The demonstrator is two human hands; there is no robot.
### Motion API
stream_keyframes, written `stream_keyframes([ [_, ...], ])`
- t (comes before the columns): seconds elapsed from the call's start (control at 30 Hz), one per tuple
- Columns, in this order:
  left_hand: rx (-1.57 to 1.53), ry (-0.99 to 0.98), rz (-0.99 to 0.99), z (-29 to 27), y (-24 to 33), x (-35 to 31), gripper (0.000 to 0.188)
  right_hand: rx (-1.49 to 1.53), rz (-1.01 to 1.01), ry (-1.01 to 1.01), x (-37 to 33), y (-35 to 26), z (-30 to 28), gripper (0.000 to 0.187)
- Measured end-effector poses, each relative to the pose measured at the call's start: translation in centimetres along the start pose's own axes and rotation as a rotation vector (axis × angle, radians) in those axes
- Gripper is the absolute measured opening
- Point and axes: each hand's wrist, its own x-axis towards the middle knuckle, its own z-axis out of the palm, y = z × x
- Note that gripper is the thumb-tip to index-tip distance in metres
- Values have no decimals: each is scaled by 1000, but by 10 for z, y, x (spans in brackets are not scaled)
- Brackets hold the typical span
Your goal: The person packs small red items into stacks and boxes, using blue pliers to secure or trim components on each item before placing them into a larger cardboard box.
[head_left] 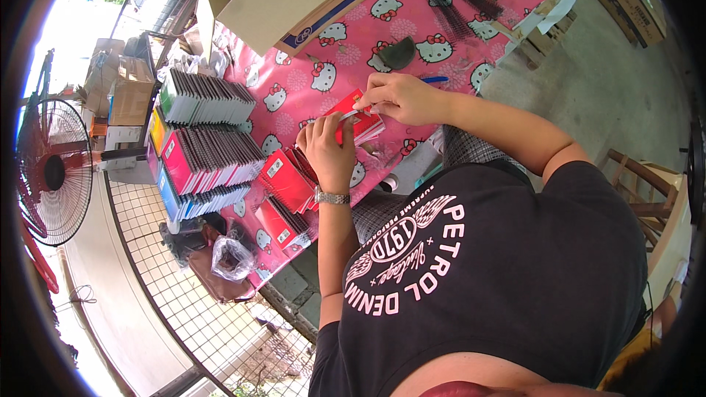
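In front of me lies a small red notebook (365,129), on top of other red-edged ones, on the pink table cover. My left hand (323,148), with a metal watch at its wrist, is closed over its left edge. From the other side my right hand (397,95) reaches in with thumb and fingers pinched together. A thin pale strip (348,115) runs between the fingertips of both hands; its kind is hard to make out. Beside my left hand sit stacked red spiral notebooks (287,180), with more red ones (278,222) nearer the table edge.
Tall stacks of spiral notebooks (209,158) in several colours stand at the left. Black wire coils (448,18), a dark green half-round piece (397,53) and a blue pen-like thing (435,79) lie beyond my hands. A cardboard box (283,0) is behind; a fan (55,173) stands far left.
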Motion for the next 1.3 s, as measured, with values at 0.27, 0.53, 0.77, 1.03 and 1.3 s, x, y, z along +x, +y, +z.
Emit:
stream_keyframes([
  [0.27,54,-50,22,-3,13,4,24,472,433,-135,10,-6,-7,32],
  [0.53,52,-137,43,-6,24,4,29,97,94,-101,14,-8,-12,30],
  [0.77,16,-178,45,-10,21,3,22,276,348,-299,27,-12,-22,41],
  [1.03,-25,-192,107,-5,7,0,21,-793,519,43,17,131,31,60],
  [1.3,-5,-98,-82,-1,-1,-12,31,818,182,-705,54,23,-34,53],
])
